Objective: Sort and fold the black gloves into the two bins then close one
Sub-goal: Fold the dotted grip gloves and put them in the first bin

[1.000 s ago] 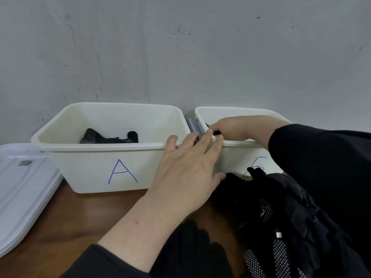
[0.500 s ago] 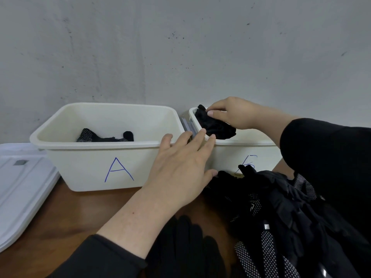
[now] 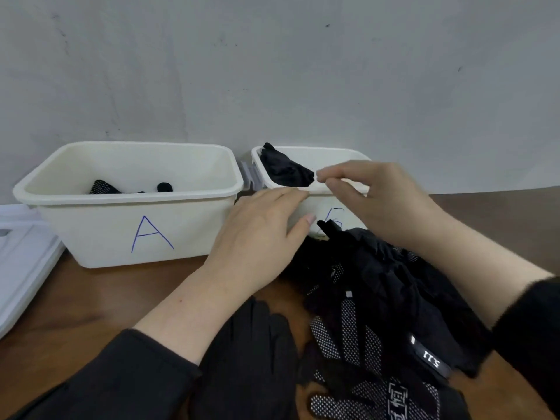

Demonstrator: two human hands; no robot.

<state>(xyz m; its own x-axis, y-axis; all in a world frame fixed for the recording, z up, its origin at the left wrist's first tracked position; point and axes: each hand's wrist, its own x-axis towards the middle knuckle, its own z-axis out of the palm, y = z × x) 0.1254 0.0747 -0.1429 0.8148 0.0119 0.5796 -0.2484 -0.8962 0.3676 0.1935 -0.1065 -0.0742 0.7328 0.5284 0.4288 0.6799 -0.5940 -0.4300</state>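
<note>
— Where does the heap of black gloves [image 3: 375, 304] lie?
— On the wooden table [image 3: 91, 301], in front of the two white bins and under both forearms. Bin A [image 3: 127, 204] on the left holds a dotted glove [image 3: 104, 187]. The bin on the right [image 3: 342, 154] holds a folded black glove [image 3: 285, 169] against its left wall.
— And the hands?
— The left hand [image 3: 257, 237] lies flat and open, fingertips on that bin's front rim. The right hand [image 3: 375, 198] hovers at the same rim, empty, fingers loosely curled, just right of the folded glove.
— What differs from half a second ago?
— Then the right hand gripped that glove above the bin; it has now let go.
</note>
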